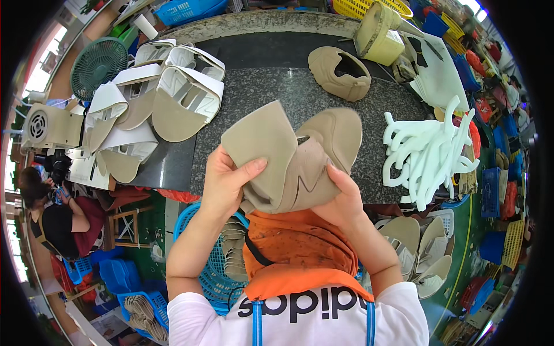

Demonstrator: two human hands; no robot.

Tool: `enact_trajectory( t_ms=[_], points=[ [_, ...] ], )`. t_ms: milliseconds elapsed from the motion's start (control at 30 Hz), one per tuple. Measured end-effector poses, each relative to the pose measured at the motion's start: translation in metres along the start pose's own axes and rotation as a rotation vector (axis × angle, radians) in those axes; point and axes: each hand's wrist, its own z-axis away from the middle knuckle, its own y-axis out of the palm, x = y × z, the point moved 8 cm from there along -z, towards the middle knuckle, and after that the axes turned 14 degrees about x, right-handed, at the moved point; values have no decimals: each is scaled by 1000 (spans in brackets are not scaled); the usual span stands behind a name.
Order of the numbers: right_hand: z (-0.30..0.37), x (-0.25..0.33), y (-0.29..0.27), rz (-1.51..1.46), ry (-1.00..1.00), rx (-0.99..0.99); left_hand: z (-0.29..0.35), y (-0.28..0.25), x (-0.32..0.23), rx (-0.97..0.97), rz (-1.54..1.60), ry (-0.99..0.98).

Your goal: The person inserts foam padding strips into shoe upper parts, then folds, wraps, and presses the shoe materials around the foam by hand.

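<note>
Both my hands hold a beige shoe upper [311, 173] over the near edge of the dark stone worktop [271, 86]. My left hand [228, 181] is closed on its left flap, thumb on the front face. On the right, my right hand [340, 199] grips the lower side, with its thumb lying up along the panel. The fingers behind the upper are partly hidden. Farther back on the worktop rests another rounded beige upper [329, 72]. Several flat, open uppers [187, 101] with white linings overlap at the left.
A pile of pale foam strips [430, 150] covers the right end. Behind it stands a glue-stained yellowish pot [381, 40]. A green fan [99, 66] is at far left. A blue basket [187, 219] with stacked pieces sits below the edge. Another person [60, 225] is at the left.
</note>
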Motion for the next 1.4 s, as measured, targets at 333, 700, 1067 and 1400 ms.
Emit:
enact_trajectory(
  t_ms=[333, 700, 1067, 1400],
  points=[
    [7, 15, -27, 224, 205, -22, -15, 15, 35, 44, -178, -22],
    [8, 36, -35, 402, 85, -26, -35, 28, 52, 80, -36, -53],
    [22, 66, -1, 706, -151, -113, -43, 38, 44, -158, 334, 119],
    [20, 82, 1, 1017, -215, -262, -57, 38, 44, 117, -659, -77]
  ],
)
